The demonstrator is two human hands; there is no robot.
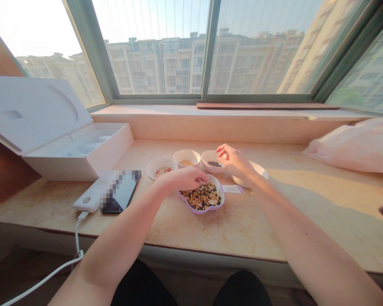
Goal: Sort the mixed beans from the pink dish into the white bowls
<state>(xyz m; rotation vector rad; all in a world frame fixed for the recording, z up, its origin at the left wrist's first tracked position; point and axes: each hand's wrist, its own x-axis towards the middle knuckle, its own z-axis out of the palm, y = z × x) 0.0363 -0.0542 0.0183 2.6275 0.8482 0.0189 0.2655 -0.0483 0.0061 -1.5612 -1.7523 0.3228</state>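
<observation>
Your left hand reaches over the lilac-rimmed bowl of mixed beans, which sits on the counter straight in front of you, nearest of the bowls, probably so that you can look down into it and get at it easily. Your right hand is at the far white bowl with dark grains, its fingers curled in over the near-right side of the rim. That bowl, the white bowl with pale yellow grains and the white bowl with reddish and cream pieces curve round behind the lilac one, an arrangement that seems meant to put each within a short reach. The phone and power bank lie off to the left, near the white box, seemingly out of the way of your arms. As for your grip, the left fingertips are drawn close together just above the beans, and the right thumb and fingers bend toward each other with little gap; whether either pinches anything, you cannot tell from here. Your left hand and forearm cover the far left of the lilac bowl, and your right wrist hides much of a white dish. The print on the small label is too faint to read, a blocky patch masks part of the phone, and the plastic bag runs out of view at the right, its contents indistinct.
</observation>
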